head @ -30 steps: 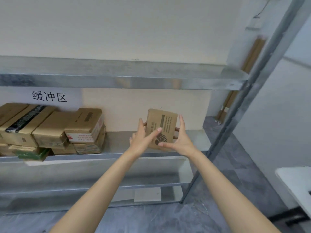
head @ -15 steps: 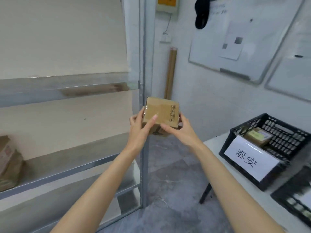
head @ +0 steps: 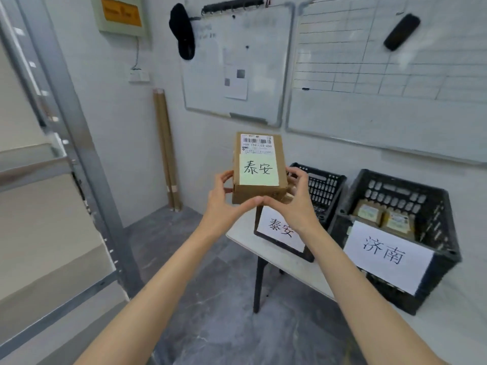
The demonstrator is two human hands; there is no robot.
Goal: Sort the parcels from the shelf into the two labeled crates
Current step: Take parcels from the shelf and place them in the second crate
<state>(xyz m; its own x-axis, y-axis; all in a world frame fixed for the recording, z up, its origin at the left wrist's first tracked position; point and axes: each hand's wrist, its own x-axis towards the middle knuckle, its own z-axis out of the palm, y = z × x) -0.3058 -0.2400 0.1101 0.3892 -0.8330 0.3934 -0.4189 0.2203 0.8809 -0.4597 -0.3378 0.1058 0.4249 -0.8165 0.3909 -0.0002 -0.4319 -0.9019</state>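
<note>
above the table edge, left hand and right hand, fingers curled around the cardboard parcel

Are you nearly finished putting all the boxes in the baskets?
Only partly. Done: at least two parcels already lie in the crate labelled 济南. In hand: the left hand and right hand hold a small parcel whose note reads 泰安, matching the other crate, which it has not entered yet. Left: that drop, plus whatever waits on the shelf, mostly out of view.
</note>
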